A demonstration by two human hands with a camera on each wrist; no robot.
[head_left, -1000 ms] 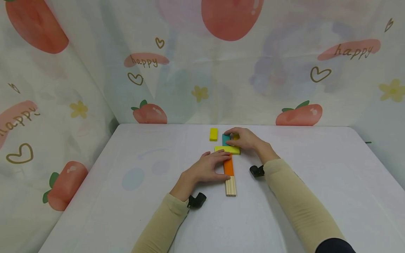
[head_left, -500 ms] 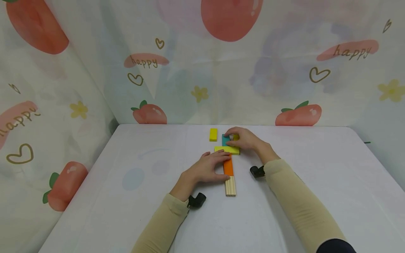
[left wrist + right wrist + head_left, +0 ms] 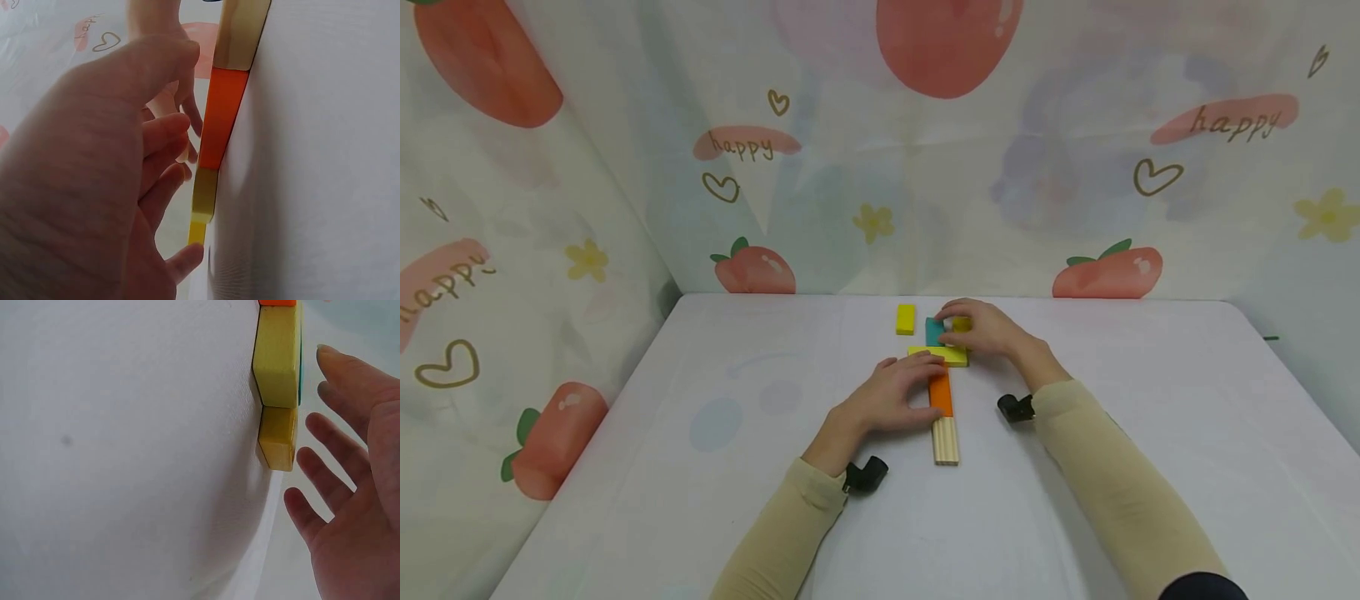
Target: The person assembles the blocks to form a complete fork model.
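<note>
In the head view a plain wood block [image 3: 946, 442], an orange block [image 3: 941, 394], a crosswise yellow block [image 3: 957, 357] and a teal block [image 3: 935, 331] form a line on the table. My left hand [image 3: 887, 398] hovers by the orange block, its fingers loosely bent over the left side of the line. My right hand [image 3: 981, 327] is over the far end, fingertips near the teal block, partly covering a short yellow block [image 3: 961, 323]. The right wrist view shows its fingers [image 3: 337, 440] spread apart, with a gap to the yellow blocks.
Another short yellow block [image 3: 906, 319] stands apart at the back, left of the teal one. The white table [image 3: 760, 500] ends at a patterned curtain [image 3: 970, 167] behind and to the left. Each wrist wears a small black camera [image 3: 867, 476].
My right hand has shifted slightly right and lifted off the teal block a little. My left thumb has drawn back a bit from the wood block. The blocks stay where they were.
</note>
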